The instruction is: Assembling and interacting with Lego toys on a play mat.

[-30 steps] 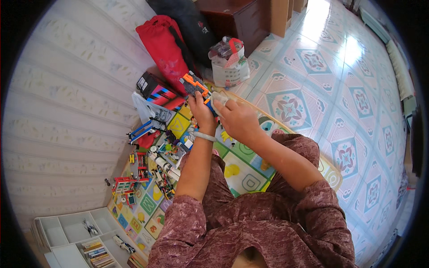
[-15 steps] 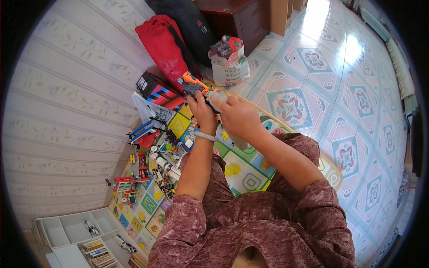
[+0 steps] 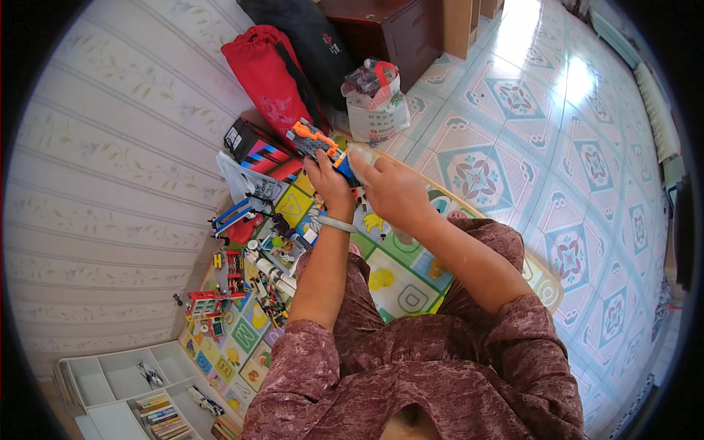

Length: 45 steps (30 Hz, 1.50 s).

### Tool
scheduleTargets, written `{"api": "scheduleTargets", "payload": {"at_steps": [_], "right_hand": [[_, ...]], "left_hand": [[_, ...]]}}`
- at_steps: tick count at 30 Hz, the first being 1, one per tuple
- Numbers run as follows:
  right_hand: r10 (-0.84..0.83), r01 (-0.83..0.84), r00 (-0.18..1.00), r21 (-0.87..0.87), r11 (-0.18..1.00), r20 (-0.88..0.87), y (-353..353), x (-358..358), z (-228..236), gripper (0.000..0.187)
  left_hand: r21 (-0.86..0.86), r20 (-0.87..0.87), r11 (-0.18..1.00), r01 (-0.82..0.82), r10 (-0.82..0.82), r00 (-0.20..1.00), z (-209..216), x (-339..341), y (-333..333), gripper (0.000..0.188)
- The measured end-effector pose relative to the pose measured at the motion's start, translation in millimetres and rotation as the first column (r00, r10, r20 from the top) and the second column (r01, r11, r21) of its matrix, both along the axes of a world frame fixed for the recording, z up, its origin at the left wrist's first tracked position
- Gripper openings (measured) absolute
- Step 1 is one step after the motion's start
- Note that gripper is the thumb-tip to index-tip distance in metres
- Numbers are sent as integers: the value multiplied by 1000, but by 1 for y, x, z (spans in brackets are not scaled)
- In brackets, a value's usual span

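My left hand (image 3: 328, 180) is closed around a toy brick model (image 3: 315, 138) with grey, orange and blue parts, held up above the play mat. Close beside it, my right hand (image 3: 396, 192) grips a pale, whitish cloth-like thing (image 3: 359, 163) against the model's right end. Its lower end shows blurred below the right hand, and its exact kind is hard to make out. Under my left forearm, loose toy bricks and built pieces (image 3: 268, 282) lie heaped on the colourful play mat (image 3: 381, 277).
A red drawstring bag (image 3: 268, 81), a black long bag (image 3: 308, 44) and a filled white carrier bag (image 3: 378, 117) stand beyond my hands. A striped box (image 3: 264, 150) is by the wall. Lower left is a white shelf (image 3: 110, 370) with books; patterned tiles (image 3: 477, 176) lie right.
The brick model has turned slightly, showing more of its blue part. My right hand and the pale thing have shifted slightly, and its hanging end shows less below the hand.
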State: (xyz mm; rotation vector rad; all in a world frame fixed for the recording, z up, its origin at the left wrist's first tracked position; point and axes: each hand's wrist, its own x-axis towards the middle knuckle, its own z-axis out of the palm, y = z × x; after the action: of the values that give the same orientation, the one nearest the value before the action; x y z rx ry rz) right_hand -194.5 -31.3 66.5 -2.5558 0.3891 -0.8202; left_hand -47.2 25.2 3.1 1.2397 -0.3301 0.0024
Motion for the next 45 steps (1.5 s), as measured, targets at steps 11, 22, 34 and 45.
{"api": "scheduleTargets", "payload": {"at_steps": [11,22,34,45], "right_hand": [[168,-169,985,257,951,27,-1,-13,-7,32],[-54,96,990,339,936,-131,-33,-15,-4,26],[-79,92,995,295,951,-56,-45,-16,-3,25],[-45,49,999,213,976,-26,-14,3,-21,43]], "left_hand": [[-286,-249,958,30,-104,963,17,7,10,22],[-235,-192,970,69,-116,974,15,12,11,19],[-138,-183,988,72,-97,978,19,6,10,19],[-335,-418,907,255,-385,823,-14,21,9,20]]}}
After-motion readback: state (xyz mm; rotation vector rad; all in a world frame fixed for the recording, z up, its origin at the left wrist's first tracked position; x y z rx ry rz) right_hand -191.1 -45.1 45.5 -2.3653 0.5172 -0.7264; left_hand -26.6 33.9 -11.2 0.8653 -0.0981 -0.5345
